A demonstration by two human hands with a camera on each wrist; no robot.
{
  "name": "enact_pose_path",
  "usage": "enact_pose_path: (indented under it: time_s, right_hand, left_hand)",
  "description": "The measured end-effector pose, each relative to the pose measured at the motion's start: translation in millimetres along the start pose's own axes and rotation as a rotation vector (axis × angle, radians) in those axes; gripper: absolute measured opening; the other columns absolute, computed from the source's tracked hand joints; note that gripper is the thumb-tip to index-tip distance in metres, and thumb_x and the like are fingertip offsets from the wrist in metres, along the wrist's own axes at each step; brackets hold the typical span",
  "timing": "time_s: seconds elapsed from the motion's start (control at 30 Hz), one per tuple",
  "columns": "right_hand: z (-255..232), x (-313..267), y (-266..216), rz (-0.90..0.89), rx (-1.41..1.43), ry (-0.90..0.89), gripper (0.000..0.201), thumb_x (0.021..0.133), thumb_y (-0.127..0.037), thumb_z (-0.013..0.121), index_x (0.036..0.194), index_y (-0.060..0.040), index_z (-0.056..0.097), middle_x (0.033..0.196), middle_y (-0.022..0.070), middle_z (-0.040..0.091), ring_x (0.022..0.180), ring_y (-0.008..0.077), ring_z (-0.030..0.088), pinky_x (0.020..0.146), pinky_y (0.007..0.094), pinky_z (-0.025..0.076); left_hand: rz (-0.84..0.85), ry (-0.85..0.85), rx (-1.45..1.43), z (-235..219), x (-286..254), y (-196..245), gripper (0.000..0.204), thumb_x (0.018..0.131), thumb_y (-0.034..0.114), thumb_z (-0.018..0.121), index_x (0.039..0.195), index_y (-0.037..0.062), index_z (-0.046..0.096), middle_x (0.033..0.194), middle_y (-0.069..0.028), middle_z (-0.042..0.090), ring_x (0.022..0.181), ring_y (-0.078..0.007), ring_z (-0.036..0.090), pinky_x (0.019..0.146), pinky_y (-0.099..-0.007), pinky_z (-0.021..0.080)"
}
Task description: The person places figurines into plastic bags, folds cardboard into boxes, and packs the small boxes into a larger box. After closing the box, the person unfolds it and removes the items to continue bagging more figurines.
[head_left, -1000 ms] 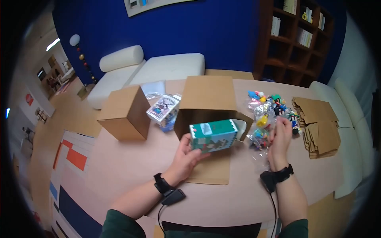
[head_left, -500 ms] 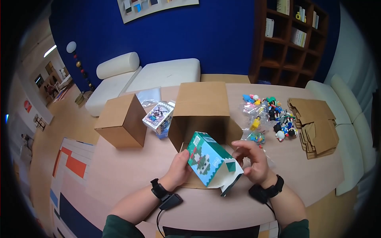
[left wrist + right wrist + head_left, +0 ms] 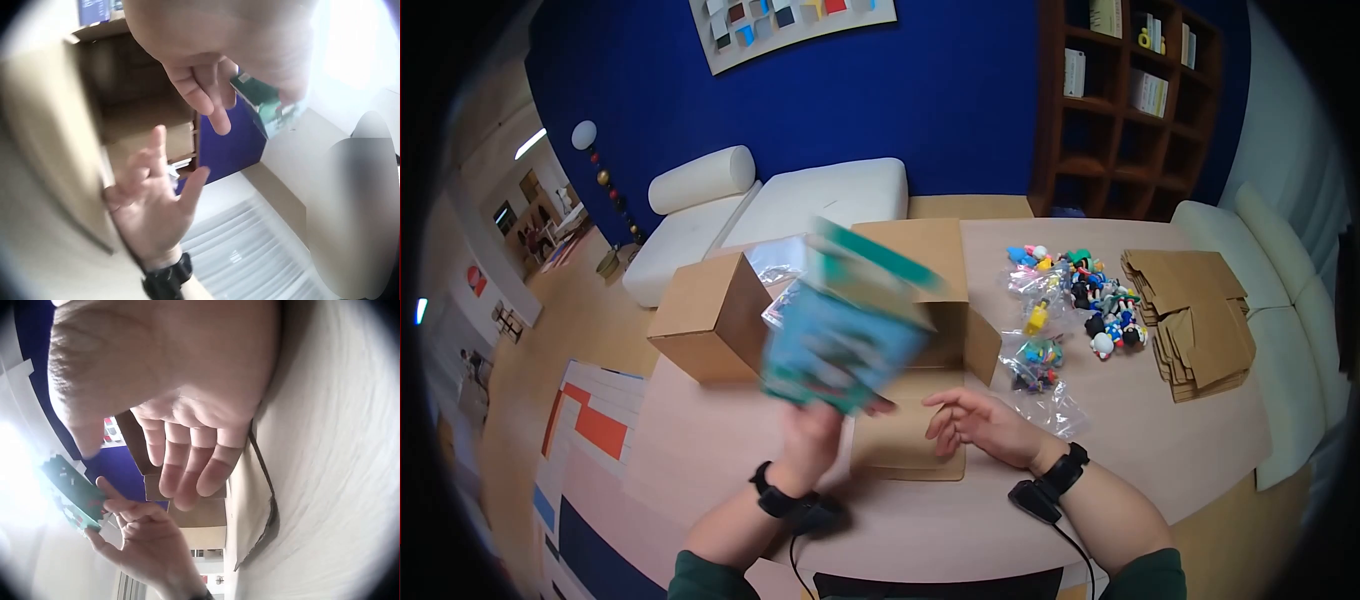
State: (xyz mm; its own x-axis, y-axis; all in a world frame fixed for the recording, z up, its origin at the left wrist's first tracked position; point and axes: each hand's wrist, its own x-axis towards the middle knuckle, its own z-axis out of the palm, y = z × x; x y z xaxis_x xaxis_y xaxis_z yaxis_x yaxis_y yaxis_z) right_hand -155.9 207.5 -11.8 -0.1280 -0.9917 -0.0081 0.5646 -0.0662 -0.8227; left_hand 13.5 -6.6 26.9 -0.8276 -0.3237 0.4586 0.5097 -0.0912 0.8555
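A green and blue printed box [image 3: 840,335], blurred by motion, is gripped low by my left hand [image 3: 812,440] and raised over the table. Its torn-looking end flap tilts upward. Behind it, an open cardboard carton [image 3: 982,345] lies on its side with its mouth facing me and one flap [image 3: 910,462] flat on the tabletop. My right hand [image 3: 990,425] hovers above that flap's right side with loosely bent fingers and holds nothing. In the right wrist view, the left fingers pinch the green box [image 3: 78,494] at its edge, while the right hand [image 3: 181,412] is bare.
Left of the carton stands a closed cardboard box [image 3: 715,310], with clear plastic packaging [image 3: 778,258] behind it. To the right lie bagged toys [image 3: 1040,360], a pile of small figures [image 3: 1105,305] and a stack of flattened cardboard [image 3: 1200,320]. A white sofa [image 3: 830,195] borders the far side.
The left hand has swung the printed box up and leftward, turning its flap end from near me to the top. My right hand has come off the box's flap and moved left.
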Motion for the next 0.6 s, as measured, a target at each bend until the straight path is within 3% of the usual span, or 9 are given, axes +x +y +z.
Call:
enact_pose_path:
  time_s: [0.07, 0.13, 0.2, 0.27, 0.3, 0.43, 0.5, 0.53, 0.6]
  right_hand:
    - [1, -2, 2, -0.039, -0.386, -0.022, 0.039, 0.106, -0.023, 0.052, 0.142, -0.0067, 0.052, 0.114, 0.0073, 0.065, 0.097, 0.0130, 0.065, 0.085, 0.0275, 0.052]
    - [-1, -2, 4, -0.037, -0.339, -0.027, 0.040, 0.104, -0.016, 0.057, 0.142, -0.0066, 0.051, 0.111, 0.0059, 0.066, 0.095, 0.0119, 0.065, 0.086, 0.0261, 0.051]
    - [-1, -1, 3, -0.038, -0.368, -0.025, 0.039, 0.105, -0.017, 0.056, 0.142, -0.0066, 0.052, 0.111, 0.0058, 0.066, 0.096, 0.0122, 0.065, 0.086, 0.0265, 0.052]
    - [-1, -1, 3, -0.044, -0.357, -0.036, 0.038, 0.105, -0.016, 0.057, 0.141, -0.0065, 0.052, 0.111, 0.0057, 0.066, 0.096, 0.0123, 0.065, 0.086, 0.0266, 0.052]
    - [-1, -2, 4, -0.046, -0.343, -0.039, 0.038, 0.104, -0.016, 0.057, 0.141, -0.0063, 0.053, 0.111, 0.0057, 0.066, 0.097, 0.0124, 0.065, 0.086, 0.0268, 0.052]
    - [0, -2, 4, -0.027, -0.339, -0.038, 0.037, 0.104, -0.016, 0.058, 0.139, -0.0055, 0.053, 0.110, 0.0058, 0.065, 0.097, 0.0124, 0.066, 0.086, 0.0271, 0.052]
    - [0, -1, 2, -0.038, -0.344, -0.050, 0.036, 0.104, -0.016, 0.058, 0.138, -0.0049, 0.054, 0.110, 0.0058, 0.065, 0.097, 0.0125, 0.066, 0.086, 0.0272, 0.052]
    - [0, -1, 3, -0.037, -0.345, -0.056, 0.036, 0.104, -0.016, 0.058, 0.138, -0.0049, 0.054, 0.110, 0.0058, 0.065, 0.097, 0.0125, 0.066, 0.086, 0.0272, 0.052]
    - [-3, -1, 5, -0.056, -0.357, -0.054, 0.036, 0.104, -0.016, 0.058, 0.138, -0.0044, 0.054, 0.110, 0.0061, 0.065, 0.097, 0.0126, 0.066, 0.086, 0.0274, 0.052]
  left_hand:
    - [-0.041, 0.206, -0.114, -12, 22, 24, 0.062, 0.105, 0.054, 0.042, 0.144, 0.0059, 0.044, 0.132, -0.0223, 0.063, 0.090, -0.0269, 0.073, 0.077, -0.0361, 0.057]
    - [-0.222, 0.403, -0.094, -25, 42, 40, 0.063, 0.106, 0.056, 0.040, 0.146, 0.0076, 0.045, 0.134, -0.0210, 0.063, 0.089, -0.0203, 0.073, 0.074, -0.0317, 0.056]
    - [-0.268, 0.490, -0.071, -43, 48, 31, 0.061, 0.104, 0.059, 0.043, 0.139, 0.0100, 0.049, 0.128, -0.0158, 0.068, 0.085, -0.0163, 0.072, 0.071, -0.0275, 0.054]
    - [-0.449, 0.653, -0.044, -59, 45, 18, 0.055, 0.102, 0.061, 0.046, 0.125, 0.0118, 0.053, 0.114, -0.0107, 0.072, 0.076, -0.0140, 0.069, 0.065, -0.0240, 0.051]
    - [-0.462, 0.636, 0.002, -61, 41, 15, 0.051, 0.100, 0.064, 0.049, 0.109, 0.0143, 0.055, 0.095, -0.0051, 0.071, 0.068, -0.0125, 0.065, 0.063, -0.0238, 0.049]
    - [-0.493, 0.620, 0.060, -80, 33, -2, 0.051, 0.099, 0.066, 0.049, 0.106, 0.0156, 0.055, 0.079, -0.0037, 0.066, 0.063, -0.0121, 0.063, 0.059, -0.0259, 0.049]
    - [-0.597, 0.699, 0.229, -79, 34, -2, 0.054, 0.099, 0.069, 0.046, 0.087, 0.0168, 0.052, 0.063, -0.0007, 0.054, 0.055, -0.0135, 0.057, 0.054, -0.0277, 0.046]
    - [-0.593, 0.704, 0.231, -83, 32, -6, 0.054, 0.099, 0.069, 0.046, 0.087, 0.0168, 0.052, 0.063, -0.0007, 0.054, 0.055, -0.0135, 0.057, 0.054, -0.0277, 0.046]
    - [-0.587, 0.654, 0.324, -94, 27, -17, 0.064, 0.098, 0.075, 0.038, 0.071, 0.0171, 0.041, 0.056, 0.0021, 0.039, 0.047, -0.0128, 0.043, 0.048, -0.0275, 0.038]
